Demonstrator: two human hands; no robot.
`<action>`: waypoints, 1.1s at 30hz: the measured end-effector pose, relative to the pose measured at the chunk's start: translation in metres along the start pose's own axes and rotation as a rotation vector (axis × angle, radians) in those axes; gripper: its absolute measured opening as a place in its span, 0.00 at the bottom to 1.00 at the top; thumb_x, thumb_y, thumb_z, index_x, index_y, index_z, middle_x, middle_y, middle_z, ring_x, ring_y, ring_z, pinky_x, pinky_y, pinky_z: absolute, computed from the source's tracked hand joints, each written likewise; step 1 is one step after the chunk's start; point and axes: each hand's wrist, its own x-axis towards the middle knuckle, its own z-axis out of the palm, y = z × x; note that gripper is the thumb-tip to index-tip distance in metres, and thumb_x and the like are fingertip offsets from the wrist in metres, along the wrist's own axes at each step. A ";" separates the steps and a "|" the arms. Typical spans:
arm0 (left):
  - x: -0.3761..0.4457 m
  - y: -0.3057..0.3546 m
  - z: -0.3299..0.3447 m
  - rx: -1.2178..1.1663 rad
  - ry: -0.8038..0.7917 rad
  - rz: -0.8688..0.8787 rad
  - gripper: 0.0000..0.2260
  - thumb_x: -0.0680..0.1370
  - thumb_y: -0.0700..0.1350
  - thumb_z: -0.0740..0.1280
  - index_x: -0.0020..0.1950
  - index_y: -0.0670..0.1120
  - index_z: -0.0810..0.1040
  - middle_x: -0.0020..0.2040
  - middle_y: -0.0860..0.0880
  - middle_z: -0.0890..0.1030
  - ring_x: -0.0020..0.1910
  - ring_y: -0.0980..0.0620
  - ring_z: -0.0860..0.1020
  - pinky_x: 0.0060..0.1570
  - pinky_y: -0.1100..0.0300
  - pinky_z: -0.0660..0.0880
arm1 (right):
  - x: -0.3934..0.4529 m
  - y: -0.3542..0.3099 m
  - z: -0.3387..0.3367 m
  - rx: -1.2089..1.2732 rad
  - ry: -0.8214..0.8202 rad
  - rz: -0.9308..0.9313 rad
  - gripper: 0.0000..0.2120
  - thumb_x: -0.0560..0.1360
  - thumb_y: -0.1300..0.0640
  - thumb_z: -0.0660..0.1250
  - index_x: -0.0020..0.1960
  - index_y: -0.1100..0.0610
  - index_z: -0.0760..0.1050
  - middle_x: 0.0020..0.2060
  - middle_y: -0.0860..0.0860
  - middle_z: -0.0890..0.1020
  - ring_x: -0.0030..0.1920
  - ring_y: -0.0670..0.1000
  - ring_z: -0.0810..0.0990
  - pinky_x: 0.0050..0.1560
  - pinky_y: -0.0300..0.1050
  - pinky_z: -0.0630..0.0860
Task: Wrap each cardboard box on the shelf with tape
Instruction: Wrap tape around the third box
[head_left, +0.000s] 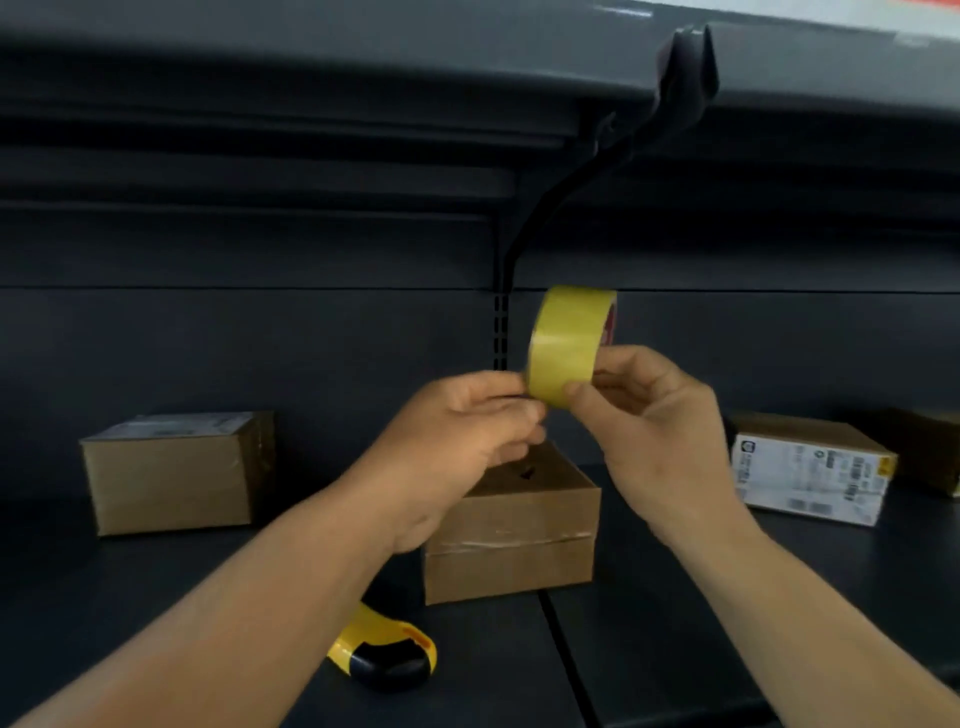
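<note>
A yellow roll of tape (569, 340) is held upright in the air above the shelf, with my right hand (657, 431) gripping its lower right side. My left hand (462, 441) pinches at the roll's lower left edge with thumb and fingers closed; whether a tape end is lifted I cannot tell. Right below my hands a small cardboard box (514, 540) stands on the dark shelf (156, 582), partly hidden by my left hand. A larger cardboard box (171, 475) stands at the left. A box with white labels (810, 470) lies at the right.
A yellow and black cutter (387, 652) lies on the shelf near the front, partly under my left forearm. Another brown box (930, 449) shows at the far right edge. An upper shelf with a black bracket (680, 83) hangs overhead.
</note>
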 end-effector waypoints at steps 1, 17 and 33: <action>-0.001 -0.001 -0.002 -0.047 0.005 -0.004 0.15 0.77 0.39 0.66 0.64 0.45 0.75 0.54 0.48 0.83 0.52 0.54 0.82 0.54 0.64 0.77 | -0.001 0.001 0.002 -0.023 -0.009 -0.034 0.10 0.71 0.62 0.72 0.42 0.47 0.78 0.37 0.44 0.83 0.39 0.40 0.81 0.41 0.30 0.75; -0.013 -0.014 -0.002 -0.240 0.167 0.101 0.15 0.76 0.38 0.68 0.60 0.53 0.77 0.49 0.48 0.85 0.52 0.54 0.82 0.56 0.57 0.76 | -0.007 0.008 0.022 -0.211 0.002 -0.299 0.10 0.69 0.62 0.73 0.43 0.52 0.74 0.37 0.41 0.79 0.41 0.40 0.78 0.40 0.26 0.72; -0.008 -0.025 -0.003 -0.393 0.212 0.040 0.12 0.76 0.37 0.67 0.59 0.45 0.79 0.52 0.46 0.84 0.54 0.51 0.82 0.59 0.54 0.76 | -0.014 0.028 0.028 -0.432 0.013 -0.505 0.14 0.66 0.63 0.76 0.39 0.56 0.70 0.35 0.47 0.75 0.37 0.44 0.72 0.37 0.29 0.70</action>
